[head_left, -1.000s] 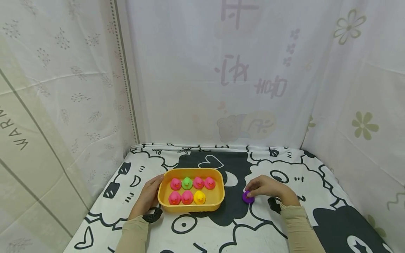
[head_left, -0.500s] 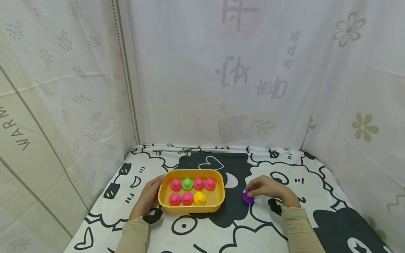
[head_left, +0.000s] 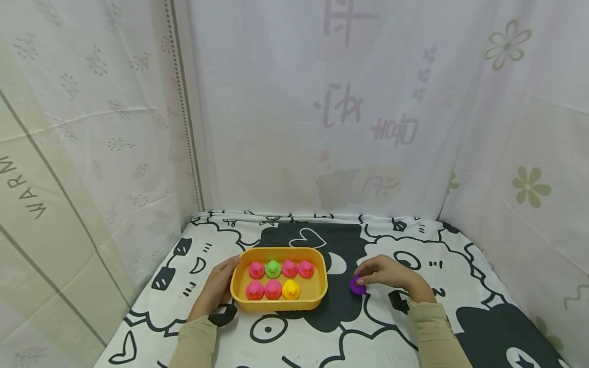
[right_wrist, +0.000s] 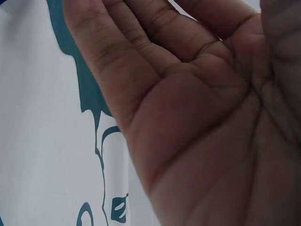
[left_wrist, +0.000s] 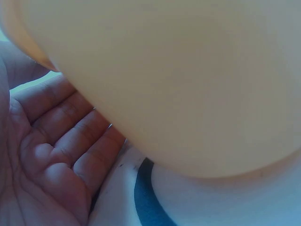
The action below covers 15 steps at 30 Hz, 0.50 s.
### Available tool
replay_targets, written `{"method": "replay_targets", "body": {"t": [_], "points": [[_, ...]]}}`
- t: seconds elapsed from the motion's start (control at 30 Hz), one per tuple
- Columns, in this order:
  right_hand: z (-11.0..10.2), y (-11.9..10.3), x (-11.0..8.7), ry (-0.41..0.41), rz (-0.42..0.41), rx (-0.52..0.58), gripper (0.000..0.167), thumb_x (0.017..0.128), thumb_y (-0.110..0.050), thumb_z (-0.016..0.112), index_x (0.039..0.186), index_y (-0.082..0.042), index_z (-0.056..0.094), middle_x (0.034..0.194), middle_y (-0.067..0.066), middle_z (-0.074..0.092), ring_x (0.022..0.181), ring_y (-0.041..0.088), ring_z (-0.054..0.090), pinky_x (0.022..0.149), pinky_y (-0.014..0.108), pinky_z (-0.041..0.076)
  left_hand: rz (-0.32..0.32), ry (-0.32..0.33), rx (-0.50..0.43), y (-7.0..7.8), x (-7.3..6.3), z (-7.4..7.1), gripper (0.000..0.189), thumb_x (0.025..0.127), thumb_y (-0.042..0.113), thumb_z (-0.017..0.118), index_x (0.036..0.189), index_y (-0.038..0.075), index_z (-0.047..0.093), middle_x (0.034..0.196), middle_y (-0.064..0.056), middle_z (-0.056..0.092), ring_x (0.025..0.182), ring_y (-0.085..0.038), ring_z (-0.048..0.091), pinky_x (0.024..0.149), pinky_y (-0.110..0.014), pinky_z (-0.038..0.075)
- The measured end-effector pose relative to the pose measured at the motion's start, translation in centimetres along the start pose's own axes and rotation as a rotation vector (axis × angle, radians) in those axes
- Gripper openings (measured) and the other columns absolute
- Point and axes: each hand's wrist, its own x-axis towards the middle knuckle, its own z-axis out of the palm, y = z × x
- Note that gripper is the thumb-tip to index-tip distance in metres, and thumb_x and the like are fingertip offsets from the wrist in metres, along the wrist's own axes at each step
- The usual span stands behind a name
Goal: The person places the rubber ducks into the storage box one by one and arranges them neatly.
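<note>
A yellow tray (head_left: 317, 299) stands on the patterned cloth in the head view, with toy ducks in two rows inside. The back row has pink ducks (head_left: 289, 268) and one green duck (head_left: 273, 269); in front are two pink ducks (head_left: 273, 290) and a yellow duck (head_left: 291, 290). My left hand (head_left: 215, 287) holds the tray's left end; in the left wrist view its fingers (left_wrist: 70, 117) lie along the tray wall (left_wrist: 188, 94). To the right of the tray, my right hand (head_left: 388, 272) pinches a small round purple toy (head_left: 357, 286), partly covered by the fingers.
A white cloth (head_left: 377, 342) with black cartoon drawings covers the surface. Pale printed curtains (head_left: 294, 128) enclose it at the back and both sides. Both wrists carry black straps (head_left: 223, 315).
My right hand and the purple toy have shifted slightly left, toward the tray. The left hand, the tray and the ducks stay where they were.
</note>
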Motion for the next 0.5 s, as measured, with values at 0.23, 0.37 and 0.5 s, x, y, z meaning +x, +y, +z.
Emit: {"method": "replay_targets", "body": {"t": [0.23,0.37,0.5], "points": [[0.2,-1.2,-0.3,0.015,-0.028,-0.004,0.023,0.093,-0.026,0.074,0.111,-0.012,0.074,0.105,0.001,0.074,0.097,0.022,0.068,0.082,0.029,0.058,0.014,-0.008,-0.005,-0.1,0.0,0.1,0.065,0.101,0.053,0.053,0.148,0.008,0.050,0.149,-0.015,0.050,0.131,-0.028,0.053,0.099,-0.033,0.052],[0.0,-1.9,0.0,0.018,-0.067,-0.014,0.023,0.093,-0.023,0.074,0.112,-0.010,0.074,0.105,0.000,0.074,0.096,0.020,0.069,0.082,0.028,0.058,0.008,-0.007,-0.021,-0.1,-0.1,0.1,0.063,0.101,0.051,0.054,0.147,0.008,0.050,0.148,-0.015,0.051,0.127,-0.027,0.056,0.097,-0.033,0.053],[-0.3,-3.0,0.6,0.011,-0.099,-0.007,0.025,0.093,-0.023,0.073,0.114,-0.009,0.073,0.106,0.001,0.074,0.097,0.021,0.069,0.084,0.029,0.058,0.010,-0.003,-0.020,-0.1,-0.1,0.0,0.063,0.100,0.052,0.055,0.147,0.009,0.051,0.147,-0.014,0.052,0.126,-0.026,0.056,0.097,-0.033,0.053]]}}
